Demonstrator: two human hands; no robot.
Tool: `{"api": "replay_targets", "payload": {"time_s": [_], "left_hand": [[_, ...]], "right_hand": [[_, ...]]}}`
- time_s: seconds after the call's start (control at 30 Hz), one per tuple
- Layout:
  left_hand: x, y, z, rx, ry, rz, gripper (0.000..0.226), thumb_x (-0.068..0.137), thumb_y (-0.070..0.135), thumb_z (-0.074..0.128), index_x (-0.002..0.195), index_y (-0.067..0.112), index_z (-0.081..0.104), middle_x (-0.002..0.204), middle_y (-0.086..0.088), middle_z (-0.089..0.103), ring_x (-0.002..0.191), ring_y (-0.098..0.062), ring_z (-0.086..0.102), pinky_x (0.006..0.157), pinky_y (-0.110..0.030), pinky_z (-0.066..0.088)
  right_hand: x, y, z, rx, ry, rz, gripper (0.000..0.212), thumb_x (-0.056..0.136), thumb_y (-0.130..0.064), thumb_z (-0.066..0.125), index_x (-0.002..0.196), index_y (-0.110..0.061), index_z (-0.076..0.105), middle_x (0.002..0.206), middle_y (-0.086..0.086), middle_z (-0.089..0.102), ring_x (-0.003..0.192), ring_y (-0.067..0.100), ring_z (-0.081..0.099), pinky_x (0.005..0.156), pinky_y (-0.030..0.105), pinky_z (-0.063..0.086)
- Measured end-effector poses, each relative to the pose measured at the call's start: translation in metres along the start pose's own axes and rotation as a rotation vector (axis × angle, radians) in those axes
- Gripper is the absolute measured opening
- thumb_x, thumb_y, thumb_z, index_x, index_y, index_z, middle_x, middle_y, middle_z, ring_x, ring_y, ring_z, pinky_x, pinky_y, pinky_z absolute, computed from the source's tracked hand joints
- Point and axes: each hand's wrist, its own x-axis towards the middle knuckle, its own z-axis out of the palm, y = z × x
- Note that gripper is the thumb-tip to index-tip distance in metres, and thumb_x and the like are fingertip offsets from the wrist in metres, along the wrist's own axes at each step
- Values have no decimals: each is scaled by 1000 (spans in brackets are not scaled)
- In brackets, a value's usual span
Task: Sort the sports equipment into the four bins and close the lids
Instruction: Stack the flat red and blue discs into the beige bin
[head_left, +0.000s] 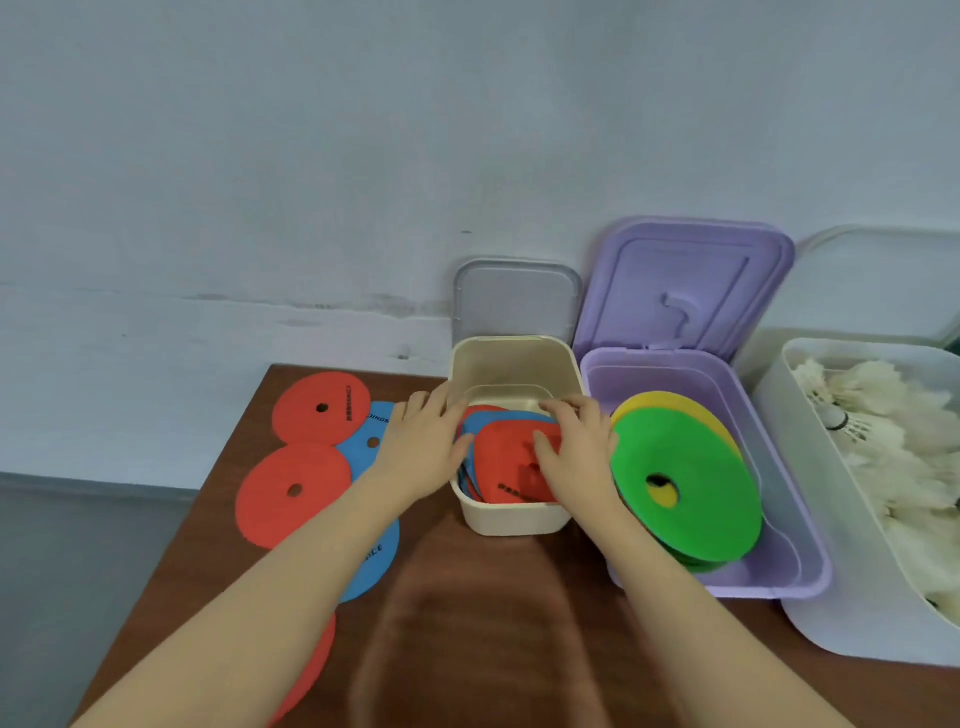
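Red disc (511, 467) lies bent in the cream bin (511, 514), wider than the opening. Left hand (423, 447) presses its left edge, right hand (574, 447) its right, fingers (553, 405) straight, clamping nothing. More discs (296, 491) lie on the worktop (478, 623), nearer the left hand. Lid (517, 301) stands open behind.

We have 1 view, from a head-worn camera looking forward and steeply down, close over the brown table (519, 613). It faces the far wall (363, 156); both forearms enter from the near edge, and wide-angle bending curves the bins at right.
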Motion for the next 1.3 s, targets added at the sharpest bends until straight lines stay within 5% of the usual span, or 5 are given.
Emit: {"api": "replay_targets", "payload": {"time_s": [0.4, 0.63, 0.93, 1.17, 1.3], "left_hand": [[-123, -66, -20, -95, 54, 0, 61, 87, 43, 27, 132, 9, 50, 138, -18, 46, 114, -37, 51, 90, -46, 40], [-223, -134, 2, -167, -53, -139, 55, 90, 41, 32, 139, 17, 38, 143, -7, 36, 125, -29, 38, 100, -39, 28], [-334, -194, 64, -100, -497, -322, 88, 85, 65, 41, 149, 19, 1, 155, -15, -2, 141, -34, 6, 112, -46, 14], [-358, -193, 77, -124, -297, -319, 82, 86, 61, 45, 148, 18, 13, 152, -9, 16, 136, -30, 20, 106, -45, 24], [-352, -190, 77, -166, -277, -303, 74, 85, 54, 54, 145, 25, 21, 140, -7, 26, 123, -29, 29, 97, -43, 32]], "right_hand": [[-91, -81, 24, -10, -35, -189, 43, 81, -19, 53, 124, -13, 54, 119, 8, 53, 101, 29, 47, 80, 33, 28], [-181, -124, 84, -13, -215, -108, 37, 88, -16, 56, 124, -17, 53, 122, 0, 48, 109, 20, 42, 83, 27, 22], [-272, -162, 144, -186, -579, -13, 42, 91, -42, 51, 132, -34, 49, 134, -1, 39, 120, 25, 33, 94, 32, 24], [-318, -173, 163, -258, -669, 15, 65, 88, -46, 53, 145, -33, 25, 153, 3, 9, 134, 30, 16, 108, 43, 16], [-327, -173, 167, -167, -580, 74, 70, 83, -38, 62, 144, -35, 27, 145, 0, 19, 130, 26, 21, 107, 39, 16]]}}
